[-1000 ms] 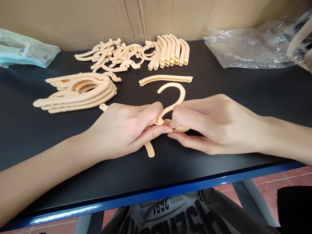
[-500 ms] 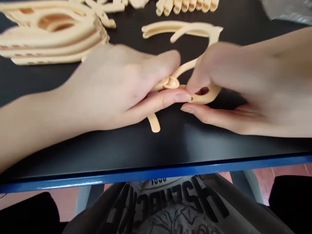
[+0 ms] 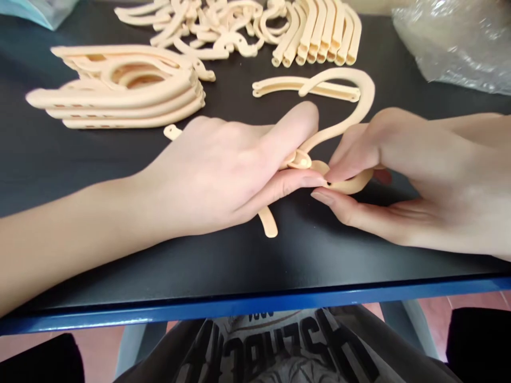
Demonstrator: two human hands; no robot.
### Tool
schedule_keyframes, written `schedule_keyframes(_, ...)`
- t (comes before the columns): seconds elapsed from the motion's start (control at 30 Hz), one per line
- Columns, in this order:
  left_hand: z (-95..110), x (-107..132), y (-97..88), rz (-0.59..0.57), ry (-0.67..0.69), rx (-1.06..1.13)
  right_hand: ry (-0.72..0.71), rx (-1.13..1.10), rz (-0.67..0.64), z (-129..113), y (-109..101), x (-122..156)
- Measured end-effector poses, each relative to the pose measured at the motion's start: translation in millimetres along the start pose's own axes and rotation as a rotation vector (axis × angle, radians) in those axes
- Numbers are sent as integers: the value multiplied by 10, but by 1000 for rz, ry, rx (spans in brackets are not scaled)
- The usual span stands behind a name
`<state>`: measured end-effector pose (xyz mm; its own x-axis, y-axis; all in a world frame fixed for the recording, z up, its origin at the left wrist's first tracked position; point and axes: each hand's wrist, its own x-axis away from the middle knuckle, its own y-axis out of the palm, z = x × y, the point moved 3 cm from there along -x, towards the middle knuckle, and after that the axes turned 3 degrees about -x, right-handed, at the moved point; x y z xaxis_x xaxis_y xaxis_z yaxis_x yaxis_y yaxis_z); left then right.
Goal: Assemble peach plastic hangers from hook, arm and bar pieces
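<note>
Between my hands is a partly assembled beige plastic clothes hanger, its curved hook (image 3: 365, 98) pointing away from me. My left hand (image 3: 235, 170) is closed around its middle, with thumb and index finger toward the joint. A flat strip end (image 3: 268, 222) sticks out below that hand. My right hand (image 3: 415, 181) pinches a curved beige piece (image 3: 355, 185) with a small dark hole, right beside my left index fingertip. How the pieces join is hidden by my fingers. Just beyond lies a beige hanger arm (image 3: 279, 85), partly behind the hook.
Stacked beige hanger frames (image 3: 131, 109) lie at the left. Loose small parts (image 3: 223, 32) are heaped at the back, beside a row of hollow arms (image 3: 319, 37). Clear plastic wrapping (image 3: 459, 48) sits back right. The black table (image 3: 199, 266) has a blue front edge (image 3: 255, 304).
The view has shifted, so the hands and table appear lower and more of the back parts show. Both hands keep their grip, and the right fingers partly cover the curved piece's opening.
</note>
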<state>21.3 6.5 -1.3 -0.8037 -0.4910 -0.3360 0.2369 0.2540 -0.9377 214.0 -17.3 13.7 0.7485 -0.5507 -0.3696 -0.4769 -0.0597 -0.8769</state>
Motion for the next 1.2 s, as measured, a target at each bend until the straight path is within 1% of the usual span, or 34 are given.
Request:
schedule_keyframes(0.03,-5,7,8,48,5,-6,-39,50,25,-38,-4,-9)
schedule_keyframes(0.07,-9,11,22,61,11,-6,-52,87,21,-64,2,-17)
schedule_keyframes(0.13,-13,11,25,87,14,12,0,141,40,-72,3,-25)
schedule_keyframes(0.2,-13,1,9,76,15,50,27,142,59,-61,-2,-28)
schedule_keyframes(0.27,-10,-11,-10,50,16,85,9,124,49,-44,0,-34)
schedule_keyframes(0.33,-6,-17,-11,38,20,98,-50,102,17,-33,16,-42)
schedule_keyframes(0.43,3,-11,14,93,44,102,-146,69,-25,-35,62,-44)
schedule_keyframes(0.5,7,-7,34,102,59,116,-166,82,-34,-40,92,-38)
schedule_keyframes(0.6,1,-14,22,47,57,139,-164,122,0,-52,106,-35)
schedule_keyframes(0.7,-19,-24,-19,3,30,178,-99,115,56,-51,83,-48)
schedule_keyframes(0.8,-37,-13,-23,31,14,197,-46,87,69,-46,65,-62)
schedule_keyframes(0.83,-41,-4,-20,68,9,189,-43,79,64,-45,63,-63)
schedule_keyframes(0.9,-45,15,9,82,-2,175,-61,68,57,-40,62,-61)
schedule_keyframes(1.0,-42,37,39,62,-4,177,-120,72,49,-30,69,-56)
schedule_keyframes(1.2,-10,22,35,39,35,232,-190,166,29,-84,124,-76)
